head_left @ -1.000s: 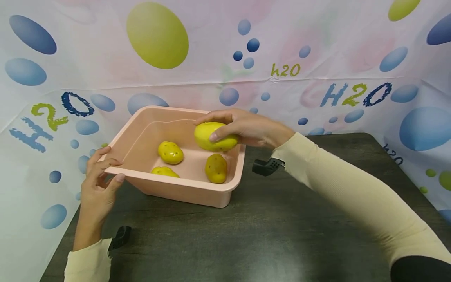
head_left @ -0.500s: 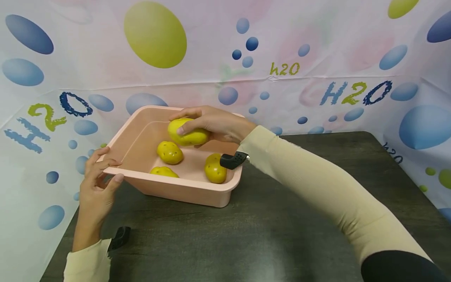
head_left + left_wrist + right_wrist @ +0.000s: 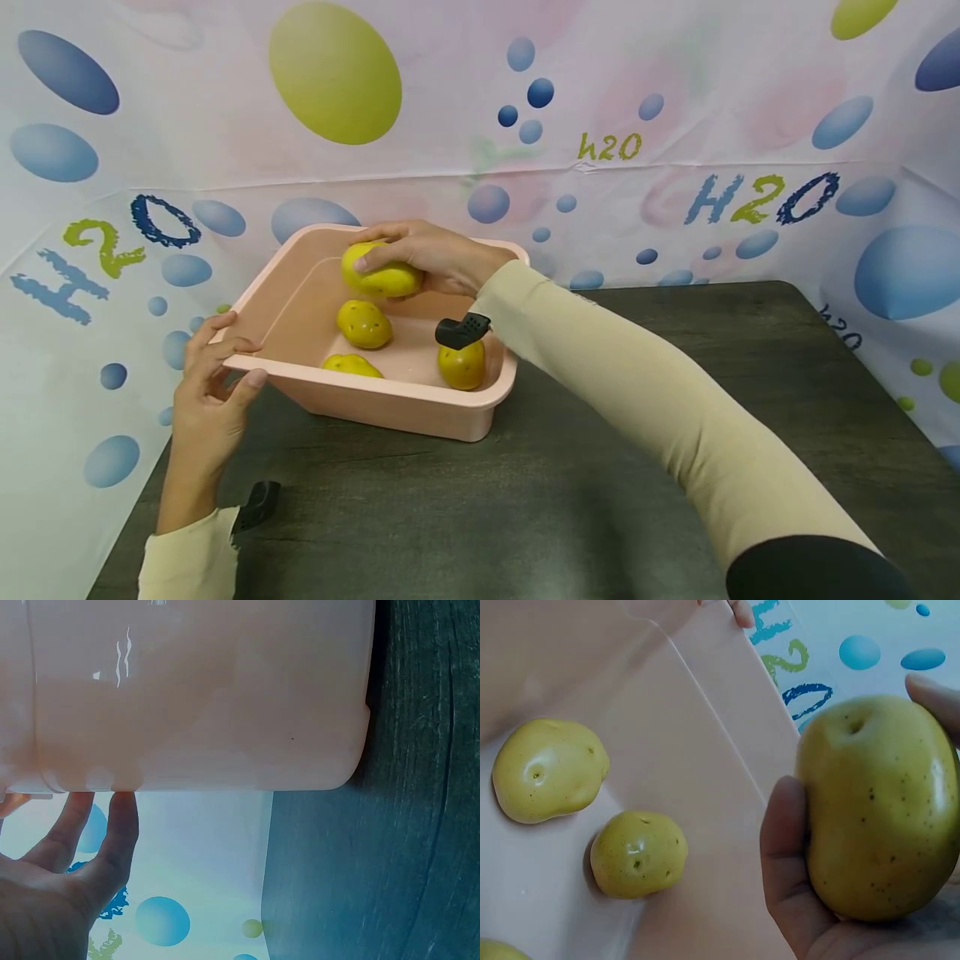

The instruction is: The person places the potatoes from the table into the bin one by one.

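A pale pink plastic tub (image 3: 397, 398) stands on the dark table. My left hand (image 3: 208, 417) grips its left front corner, fingers over the rim and thumb at the front; the left wrist view shows fingers (image 3: 124, 832) against the tub's wall. Above the tub's inside, my right hand (image 3: 438, 257) holds a yellow potato (image 3: 378, 271), which fills much of the right wrist view. Several other potatoes lie on the tub's floor: one at the middle (image 3: 364, 324), one near the front wall (image 3: 352, 365), partly hidden by the rim, and one at the right (image 3: 462, 367), partly covered by the black wrist camera.
The dark wooden table (image 3: 450, 517) extends to the front and right of the tub. A white backdrop (image 3: 450, 92) with blue and green ovals and H2O lettering rises behind and at both sides. Black wrist cameras (image 3: 461, 332) project from both sleeves.
My right hand has moved left with the potato, from above the tub's right side to above its middle. The left hand keeps its grip on the corner, and the tub has not visibly moved.
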The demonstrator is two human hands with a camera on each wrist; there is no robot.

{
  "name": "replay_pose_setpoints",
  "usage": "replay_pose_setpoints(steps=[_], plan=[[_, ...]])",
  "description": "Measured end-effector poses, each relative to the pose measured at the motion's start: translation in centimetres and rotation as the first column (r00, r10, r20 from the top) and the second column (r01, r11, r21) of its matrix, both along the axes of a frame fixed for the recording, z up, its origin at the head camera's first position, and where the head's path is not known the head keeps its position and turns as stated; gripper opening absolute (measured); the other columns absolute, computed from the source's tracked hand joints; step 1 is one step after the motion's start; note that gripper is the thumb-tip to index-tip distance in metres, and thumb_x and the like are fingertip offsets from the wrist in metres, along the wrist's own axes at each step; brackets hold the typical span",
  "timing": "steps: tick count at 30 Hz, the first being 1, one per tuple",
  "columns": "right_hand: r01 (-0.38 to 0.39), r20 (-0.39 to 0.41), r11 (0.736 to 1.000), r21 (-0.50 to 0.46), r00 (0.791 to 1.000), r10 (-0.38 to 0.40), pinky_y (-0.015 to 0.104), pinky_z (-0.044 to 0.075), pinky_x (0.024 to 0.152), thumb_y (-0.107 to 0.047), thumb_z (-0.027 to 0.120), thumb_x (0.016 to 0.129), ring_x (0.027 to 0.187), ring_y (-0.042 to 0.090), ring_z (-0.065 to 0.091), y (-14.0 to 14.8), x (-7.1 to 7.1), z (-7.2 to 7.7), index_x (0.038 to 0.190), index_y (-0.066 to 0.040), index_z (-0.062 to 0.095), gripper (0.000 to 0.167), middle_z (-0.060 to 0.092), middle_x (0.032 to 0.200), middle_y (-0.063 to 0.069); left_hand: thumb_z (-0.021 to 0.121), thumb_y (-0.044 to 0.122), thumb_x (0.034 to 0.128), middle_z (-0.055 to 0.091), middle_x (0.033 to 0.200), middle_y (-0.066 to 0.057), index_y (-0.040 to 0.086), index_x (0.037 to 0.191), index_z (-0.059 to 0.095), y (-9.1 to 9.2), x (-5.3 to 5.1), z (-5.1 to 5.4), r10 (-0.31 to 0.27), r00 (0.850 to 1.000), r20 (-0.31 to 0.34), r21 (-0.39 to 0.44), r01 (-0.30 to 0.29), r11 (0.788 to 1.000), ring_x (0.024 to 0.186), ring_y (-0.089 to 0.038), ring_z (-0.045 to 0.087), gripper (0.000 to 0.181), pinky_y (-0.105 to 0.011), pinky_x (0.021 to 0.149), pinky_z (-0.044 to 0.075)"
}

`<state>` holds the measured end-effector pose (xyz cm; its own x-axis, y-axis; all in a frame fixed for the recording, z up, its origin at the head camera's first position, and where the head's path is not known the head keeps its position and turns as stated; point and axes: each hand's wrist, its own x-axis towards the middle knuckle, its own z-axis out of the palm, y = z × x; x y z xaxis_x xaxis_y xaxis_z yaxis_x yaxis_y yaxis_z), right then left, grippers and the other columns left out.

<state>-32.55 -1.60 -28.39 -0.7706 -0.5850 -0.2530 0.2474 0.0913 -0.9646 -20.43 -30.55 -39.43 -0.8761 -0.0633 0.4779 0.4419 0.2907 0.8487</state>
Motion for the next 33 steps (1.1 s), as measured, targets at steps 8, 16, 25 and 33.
replay_pose_setpoints(steps=[8,16,25,33], plan=[[0.084,0.032,0.996,0.005,0.996,-0.084,0.044,0.058,0.099,-0.015,0.076,0.095,0.100,0.021,0.062,-1.2,-0.3,-0.7,0.143,-0.019,0.064,0.050,0.059,0.133,0.005,0.069,-0.004,0.0957,0.037,0.161,-0.002,-0.014,0.123,0.060,-0.2,0.0,-0.1,-0.002,1.000,-0.013,-0.001,0.002,1.000,0.146,-0.028,0.034,0.030,-0.009,0.097,0.048],[0.066,0.055,0.994,0.087,0.996,-0.071,0.039,0.061,0.092,-0.014,0.077,0.094,0.104,0.022,0.060,-1.8,-0.5,-1.1,0.143,-0.021,0.063,0.052,0.062,0.125,0.008,0.070,-0.005,0.0952,0.038,0.161,-0.002,-0.014,0.123,0.060,0.0,0.1,0.1,0.012,1.000,0.003,-0.002,-0.012,1.000,0.145,-0.029,0.035,0.030,-0.009,0.095,0.049],[0.058,0.061,0.976,0.208,0.995,-0.073,0.035,0.053,0.105,-0.016,0.073,0.097,0.115,0.024,0.057,-1.6,-0.5,-1.4,0.150,-0.020,0.057,0.055,0.058,0.133,0.007,0.070,-0.005,0.0952,0.038,0.161,0.000,-0.013,0.123,0.060,0.1,0.1,0.2,0.031,0.999,0.013,-0.033,-0.031,0.999,0.145,-0.029,0.036,0.031,-0.009,0.096,0.049],[0.095,0.021,0.940,0.327,0.994,-0.108,0.040,0.053,0.105,-0.014,0.064,0.102,0.127,0.026,0.056,-1.7,-0.6,-1.0,0.151,-0.020,0.057,0.049,0.056,0.149,0.005,0.070,-0.005,0.0952,0.039,0.161,0.002,-0.012,0.124,0.060,0.2,0.1,0.4,0.051,0.998,0.034,-0.041,-0.049,0.998,0.146,-0.029,0.037,0.031,-0.010,0.097,0.049]])
